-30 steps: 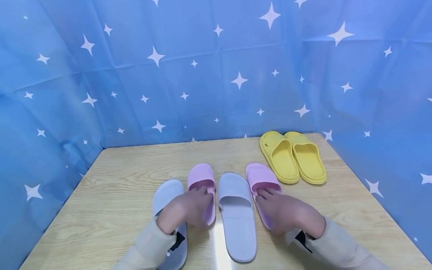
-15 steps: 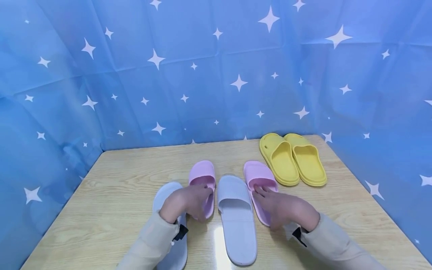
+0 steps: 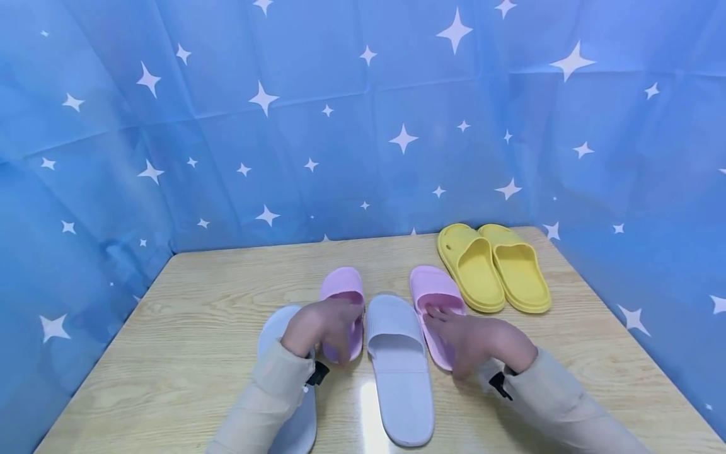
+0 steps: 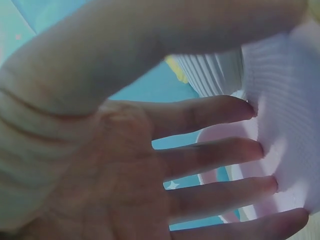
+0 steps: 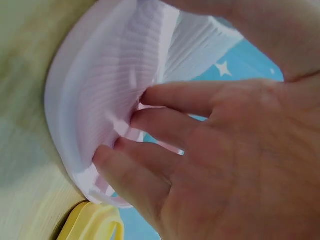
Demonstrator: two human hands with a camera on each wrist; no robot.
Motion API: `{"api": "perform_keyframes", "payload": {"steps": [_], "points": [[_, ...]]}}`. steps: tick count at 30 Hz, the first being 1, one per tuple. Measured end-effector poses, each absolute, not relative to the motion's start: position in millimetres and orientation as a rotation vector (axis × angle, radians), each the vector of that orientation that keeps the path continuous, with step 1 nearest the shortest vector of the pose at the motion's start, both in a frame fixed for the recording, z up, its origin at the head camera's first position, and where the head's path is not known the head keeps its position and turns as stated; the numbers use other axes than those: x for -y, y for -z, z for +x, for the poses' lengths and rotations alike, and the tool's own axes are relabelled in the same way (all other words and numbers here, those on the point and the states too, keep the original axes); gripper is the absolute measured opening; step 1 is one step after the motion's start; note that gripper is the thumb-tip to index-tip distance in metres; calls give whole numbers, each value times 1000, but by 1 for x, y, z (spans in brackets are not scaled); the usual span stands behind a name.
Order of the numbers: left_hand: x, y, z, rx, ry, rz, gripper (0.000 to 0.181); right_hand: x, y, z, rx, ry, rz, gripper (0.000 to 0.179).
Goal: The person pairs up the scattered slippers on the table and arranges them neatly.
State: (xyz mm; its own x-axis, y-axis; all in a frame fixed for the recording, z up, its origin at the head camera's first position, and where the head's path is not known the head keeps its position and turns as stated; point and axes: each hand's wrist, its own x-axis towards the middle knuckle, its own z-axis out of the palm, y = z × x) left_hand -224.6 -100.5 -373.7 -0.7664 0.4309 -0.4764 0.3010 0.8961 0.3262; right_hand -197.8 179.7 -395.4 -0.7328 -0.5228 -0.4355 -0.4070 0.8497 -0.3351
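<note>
Wooden table [image 3: 142, 353], starry cloth [image 3: 340, 132] behind.
With left hand [image 3: 328, 325] and right hand [image 3: 473, 340] spread, tips inside left pink slipper [image 3: 342, 280] and right pink slipper [image 3: 432, 282], likely for steadying; grey slipper [image 3: 399, 384] between, yellow slippers [image 3: 479, 277] past right hand.

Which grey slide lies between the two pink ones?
The fully visible grey slide, between the left pink slide and right pink slide. The other grey slide lies left of both, partly hidden by the left sleeve.

- Left sleeve [image 3: 255, 400]: pale beige, loose cloth
- Right sleeve [image 3: 567, 397]: matching beige, softly creased
- Small black piece [image 3: 319, 373] at left cuff
- Black strip [image 3: 500, 384] at right cuff
</note>
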Motion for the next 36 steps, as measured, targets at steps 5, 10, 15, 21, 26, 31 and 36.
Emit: {"api": "perform_keyframes", "payload": {"steps": [5, 10, 15, 21, 26, 31, 36], "points": [[101, 376, -226, -2514, -254, 537, 68, -180, 392, -212, -2449, 332, -722, 119], [97, 378, -226, -2529, -246, 499, 99, -181, 391, -222, -2425, 368, -710, 111], [95, 381, -226, -2558, -197, 501, 110, -185, 392, -226, -2432, 405, -719, 111], [100, 389, -232, -2642, -22, 650, 73, -188, 397, -237, -2403, 469, -755, 112], [102, 394, -236, -2657, -47, 655, 79, -188, 398, -243, -2400, 467, -754, 111], [101, 397, -237, -2667, -73, 653, 83, -186, 397, -249, -2394, 474, -718, 110], [100, 399, -239, -2684, -66, 674, 84, -185, 397, -252, -2390, 495, -697, 109]]}}
